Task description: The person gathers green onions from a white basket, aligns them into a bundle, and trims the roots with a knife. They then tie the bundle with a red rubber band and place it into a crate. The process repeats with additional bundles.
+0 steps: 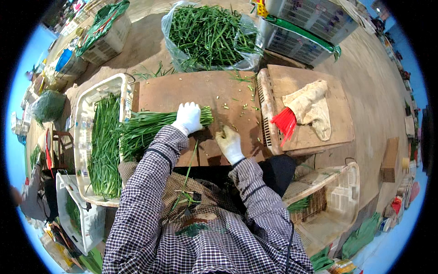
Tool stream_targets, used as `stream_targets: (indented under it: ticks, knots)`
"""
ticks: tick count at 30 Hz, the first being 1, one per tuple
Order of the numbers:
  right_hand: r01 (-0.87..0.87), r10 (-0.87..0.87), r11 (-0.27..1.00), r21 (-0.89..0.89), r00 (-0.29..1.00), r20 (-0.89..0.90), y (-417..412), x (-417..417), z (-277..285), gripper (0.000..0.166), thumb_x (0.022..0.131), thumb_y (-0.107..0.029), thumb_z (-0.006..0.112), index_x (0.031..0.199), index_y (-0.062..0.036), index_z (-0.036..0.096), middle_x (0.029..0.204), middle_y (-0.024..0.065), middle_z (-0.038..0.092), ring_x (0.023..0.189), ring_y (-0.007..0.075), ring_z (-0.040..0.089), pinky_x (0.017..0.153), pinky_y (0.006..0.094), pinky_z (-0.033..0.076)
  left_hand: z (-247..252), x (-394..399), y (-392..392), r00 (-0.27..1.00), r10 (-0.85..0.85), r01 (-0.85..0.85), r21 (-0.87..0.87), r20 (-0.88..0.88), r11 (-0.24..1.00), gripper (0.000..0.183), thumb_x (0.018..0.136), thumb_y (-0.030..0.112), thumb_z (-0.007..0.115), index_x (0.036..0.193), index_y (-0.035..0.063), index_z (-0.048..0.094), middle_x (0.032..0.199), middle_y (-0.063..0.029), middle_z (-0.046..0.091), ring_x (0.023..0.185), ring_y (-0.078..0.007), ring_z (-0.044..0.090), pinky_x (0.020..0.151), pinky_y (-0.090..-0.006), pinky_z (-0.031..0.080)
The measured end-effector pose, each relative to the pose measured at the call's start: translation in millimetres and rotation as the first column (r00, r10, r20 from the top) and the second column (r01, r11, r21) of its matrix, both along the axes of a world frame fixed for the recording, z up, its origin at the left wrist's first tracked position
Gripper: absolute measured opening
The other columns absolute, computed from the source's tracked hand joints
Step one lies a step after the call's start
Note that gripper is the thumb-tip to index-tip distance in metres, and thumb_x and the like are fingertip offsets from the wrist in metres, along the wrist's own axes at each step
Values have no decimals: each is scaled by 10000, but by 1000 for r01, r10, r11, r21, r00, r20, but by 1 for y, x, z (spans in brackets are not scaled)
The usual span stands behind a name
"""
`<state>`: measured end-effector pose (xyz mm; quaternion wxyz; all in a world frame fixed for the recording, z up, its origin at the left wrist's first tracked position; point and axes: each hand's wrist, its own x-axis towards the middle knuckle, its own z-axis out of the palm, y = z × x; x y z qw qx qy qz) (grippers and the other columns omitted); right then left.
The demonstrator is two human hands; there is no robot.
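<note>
My left hand [189, 118], in a white glove, is closed around a bundle of long green garlic chives [147, 126] near its cut ends. The bundle lies across the left of a brown wooden board [202, 87], its leaves reaching the rim of a white plastic crate [79, 137]. More chives [106, 147] fill that crate. My right hand [228, 142], gloved in white with yellowish fingertips, is just right of the cut ends, fingers curled; whether it holds something small cannot be told. Short cut pieces [226, 107] are scattered on the board.
A clear plastic bag of loose green leaves [212, 37] stands beyond the board. At right, red ties [285, 122] stick out of a beige cloth [309, 102] on a second board [335, 126]. A tilted crate [342, 205] lies at lower right. Another person's sleeve [34, 202] shows far left.
</note>
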<state>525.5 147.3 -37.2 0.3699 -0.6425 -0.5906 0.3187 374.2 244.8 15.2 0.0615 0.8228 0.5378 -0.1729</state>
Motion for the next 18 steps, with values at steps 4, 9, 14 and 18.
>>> stream_targets:
  ticks: [4, 9, 14, 18]
  knots:
    - [40, -40, 999, 17, 998, 42, -23, 2, 40, 182, 778, -102, 593, 740, 22, 465, 613, 193, 503, 573, 338, 538, 518, 380, 424, -16, 10, 5, 1000, 11, -10, 46, -29, 999, 541, 623, 344, 711, 1018, 17, 539, 998, -137, 581, 974, -264, 568, 848, -365, 437]
    - [-72, 79, 996, -48, 980, 180, -34, -3, 24, 178, 784, -103, 590, 748, 15, 461, 623, 210, 519, 624, 389, 548, 523, 422, 420, -33, -1, -1, 994, 1, -13, 108, 112, 994, 427, 656, 272, 674, 983, 33, 539, 920, -123, 599, 854, -267, 605, 695, -361, 500]
    - [-62, 71, 997, -45, 974, 216, -32, -2, 24, 202, 785, -132, 590, 738, 14, 459, 621, 224, 531, 636, 410, 547, 536, 444, 432, -29, 1, -4, 990, -28, 10, 124, 141, 992, 271, 724, 156, 572, 969, 43, 546, 879, -107, 591, 832, -256, 598, 690, -371, 475]
    - [-66, 80, 996, -60, 961, 263, -17, -10, 14, 217, 781, -142, 589, 708, 19, 465, 611, 233, 531, 622, 403, 553, 540, 454, 445, -36, 3, -4, 990, -55, 30, 189, 132, 981, 252, 721, 152, 573, 954, 55, 557, 884, -103, 593, 839, -256, 598, 693, -373, 464]
